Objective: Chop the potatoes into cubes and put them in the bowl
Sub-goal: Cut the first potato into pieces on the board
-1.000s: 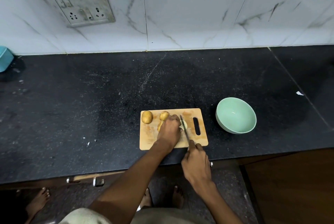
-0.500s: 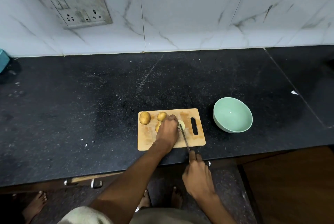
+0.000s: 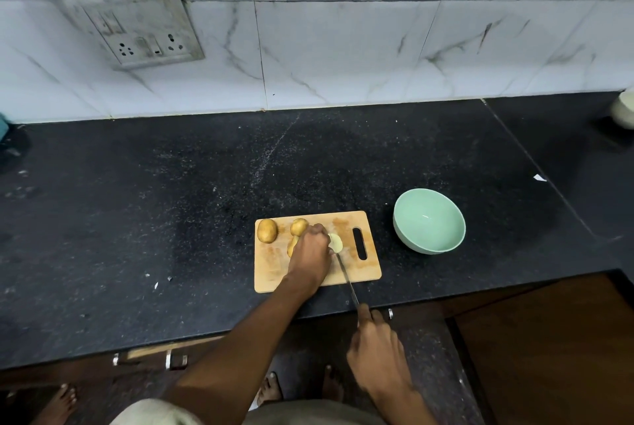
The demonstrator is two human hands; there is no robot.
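Observation:
A wooden cutting board (image 3: 367, 268) lies near the counter's front edge. Two whole potatoes sit on its far left: one (image 3: 267, 230) by the corner, another (image 3: 299, 226) just right of it. My left hand (image 3: 310, 255) presses down on a third potato, mostly hidden; a pale cut slice (image 3: 335, 242) shows at its right side. My right hand (image 3: 375, 344) grips a knife (image 3: 346, 279) whose blade tip rests on the board beside the slice. A mint-green bowl (image 3: 429, 220) stands empty to the right of the board.
The black stone counter (image 3: 171, 212) stretches wide to the left and behind the board. A white object (image 3: 623, 111) sits at the far right edge, a teal one (image 3: 3, 128) at the far left. Drawer handles (image 3: 151, 357) lie below the counter front.
My right hand has drawn the knife back toward me, off the counter's front edge; only the blade tip stays on the board. The left hand keeps holding the potato.

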